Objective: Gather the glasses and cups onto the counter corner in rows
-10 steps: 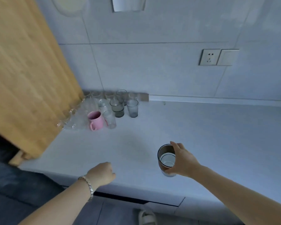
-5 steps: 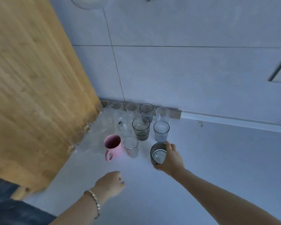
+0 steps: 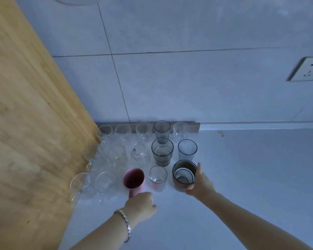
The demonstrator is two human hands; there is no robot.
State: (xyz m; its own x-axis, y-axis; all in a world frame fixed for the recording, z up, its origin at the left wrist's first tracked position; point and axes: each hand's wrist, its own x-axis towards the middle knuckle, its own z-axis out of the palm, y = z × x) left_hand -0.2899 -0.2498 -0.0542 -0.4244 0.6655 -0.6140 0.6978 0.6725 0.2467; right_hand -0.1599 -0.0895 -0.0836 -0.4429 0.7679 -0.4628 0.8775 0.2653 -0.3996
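Note:
Several clear and grey glasses stand in rows in the counter corner, against the wall and a wooden panel. A brown cup [image 3: 181, 177] stands at the right end of the front row, and my right hand [image 3: 200, 183] is wrapped around its right side. To its left are a small clear glass [image 3: 158, 177] and a pink mug [image 3: 133, 179]. Behind the cup stand a ribbed grey glass [image 3: 187, 149] and a wider grey glass [image 3: 162, 151]. My left hand [image 3: 141, 207], a bracelet on its wrist, hovers with curled fingers just in front of the pink mug, holding nothing.
A wooden panel [image 3: 29, 132] bounds the corner on the left. The tiled wall [image 3: 188, 83] runs behind, with a power socket [image 3: 307, 69] at the far right. The white counter [image 3: 260, 177] stretches to the right of the cups.
My right hand has carried the brown cup forward to the corner and set it at the right end of the front row. My left hand has moved up to the pink mug.

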